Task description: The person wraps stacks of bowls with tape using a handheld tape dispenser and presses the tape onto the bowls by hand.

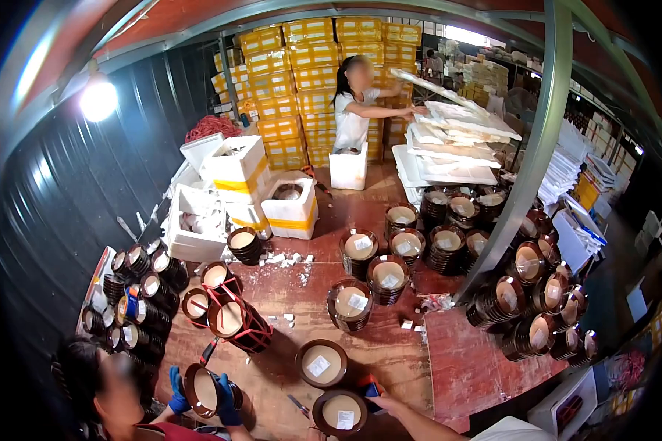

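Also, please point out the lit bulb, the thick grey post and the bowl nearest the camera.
Lit bulb [98,100], head view: glowing middle.
Thick grey post [530,158], head view: front side.
Nearest bowl [336,406], head view: beige inside.

Second bowl [321,363] on table [397,360] just behind near bowl [339,413]; boxes [290,219] farther back at left, slabs [460,149] at right.
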Demonstrator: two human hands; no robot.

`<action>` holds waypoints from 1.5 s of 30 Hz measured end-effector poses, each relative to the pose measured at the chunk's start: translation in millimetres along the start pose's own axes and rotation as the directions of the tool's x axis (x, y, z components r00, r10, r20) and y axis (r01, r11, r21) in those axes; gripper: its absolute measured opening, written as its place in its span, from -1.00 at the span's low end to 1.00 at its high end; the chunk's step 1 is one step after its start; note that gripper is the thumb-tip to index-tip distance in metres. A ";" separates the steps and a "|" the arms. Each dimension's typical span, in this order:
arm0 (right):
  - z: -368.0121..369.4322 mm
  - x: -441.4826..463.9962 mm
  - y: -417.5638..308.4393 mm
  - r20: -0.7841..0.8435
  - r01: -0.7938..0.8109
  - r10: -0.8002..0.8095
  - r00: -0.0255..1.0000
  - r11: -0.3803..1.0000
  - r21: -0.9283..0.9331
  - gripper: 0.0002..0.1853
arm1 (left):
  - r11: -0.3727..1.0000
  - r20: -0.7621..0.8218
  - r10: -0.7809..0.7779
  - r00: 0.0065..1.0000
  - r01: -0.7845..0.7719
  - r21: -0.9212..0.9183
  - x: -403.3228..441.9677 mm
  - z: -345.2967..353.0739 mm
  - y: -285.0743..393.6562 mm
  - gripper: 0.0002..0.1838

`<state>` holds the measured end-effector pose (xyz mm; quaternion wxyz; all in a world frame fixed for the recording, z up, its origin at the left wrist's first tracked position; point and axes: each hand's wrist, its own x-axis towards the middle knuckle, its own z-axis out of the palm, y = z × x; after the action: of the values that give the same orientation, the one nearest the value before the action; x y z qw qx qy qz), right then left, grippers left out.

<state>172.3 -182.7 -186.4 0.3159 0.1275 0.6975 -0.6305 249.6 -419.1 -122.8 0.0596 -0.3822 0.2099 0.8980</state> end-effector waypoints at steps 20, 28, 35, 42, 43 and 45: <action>-229.2 -191.8 -32.4 -0.091 -0.011 0.078 0.993 0.819 0.574 -0.64 | 0.897 0.253 -0.350 0.902 0.246 0.367 6.1 151.1 -183.7 -0.46; -330.1 -221.5 23.5 -0.392 0.037 0.135 0.910 0.915 0.402 -0.49 | 0.783 0.231 -0.495 0.838 0.314 0.537 42.0 202.5 -301.7 -0.47; -361.2 -201.1 72.5 -0.337 -0.050 0.268 0.903 0.843 0.536 -0.51 | 0.761 0.205 -0.490 0.847 0.302 0.575 60.9 210.6 -337.0 -0.47; -375.7 -192.7 64.0 -0.281 -0.061 0.236 0.930 0.854 0.516 -0.55 | 0.784 0.190 -0.434 0.881 0.265 0.561 68.1 201.4 -338.9 -0.48; -376.8 -196.3 59.0 -0.276 -0.069 0.242 0.930 0.854 0.516 -0.55 | 0.788 0.187 -0.426 0.885 0.261 0.558 67.7 199.0 -339.1 -0.48; -379.0 -208.6 28.5 -0.303 -0.193 0.324 0.896 0.899 0.392 -0.47 | 0.798 0.185 -0.407 0.895 0.249 0.548 68.0 194.8 -339.0 -0.48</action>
<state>242.8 232.0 -81.7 0.2370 0.3885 0.5955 -0.6620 163.8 -33.7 -162.7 0.3455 -0.2457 0.3588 0.8316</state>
